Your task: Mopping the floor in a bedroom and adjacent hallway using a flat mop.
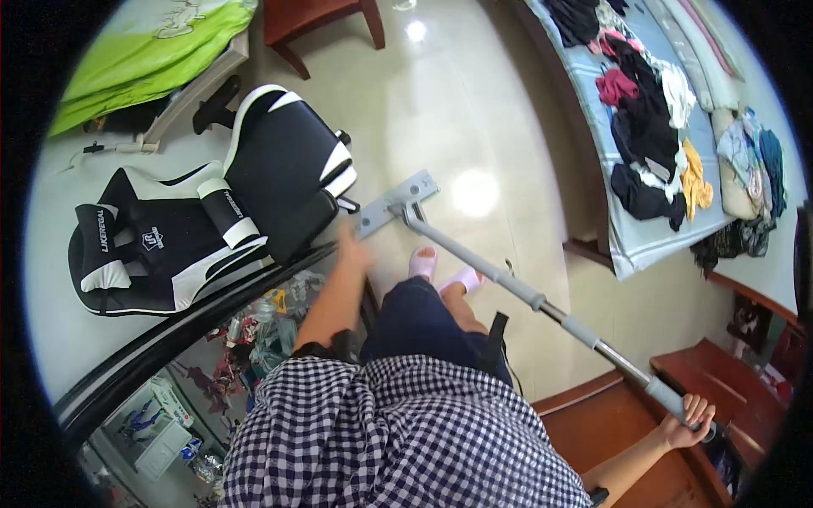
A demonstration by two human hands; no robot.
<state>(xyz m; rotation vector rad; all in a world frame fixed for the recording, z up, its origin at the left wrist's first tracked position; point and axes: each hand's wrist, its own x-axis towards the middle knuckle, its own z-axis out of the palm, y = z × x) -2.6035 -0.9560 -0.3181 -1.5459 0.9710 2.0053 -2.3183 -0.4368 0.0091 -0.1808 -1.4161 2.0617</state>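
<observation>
A long-handled flat mop (474, 256) slants across the view, its grey plate (373, 218) low over or on the tiled floor in front of my feet. Near the top of its pole, at the lower right, my right hand (688, 423) is wrapped round the grey grip. My left hand (354, 251) is stretched forward beside the near end of the mop plate, close to the gaming chair's seat. Motion smears its fingers, and whether it touches anything cannot be made out.
A black and white gaming chair (284, 161) stands at the left. Beneath it in view, a glass-topped cabinet (161, 360) holds figures. A bed (627, 237) with heaped clothes (648, 118) lies right. A wooden chair (318, 25) stands far off; a brown wooden drawer (610, 432) is near my right arm.
</observation>
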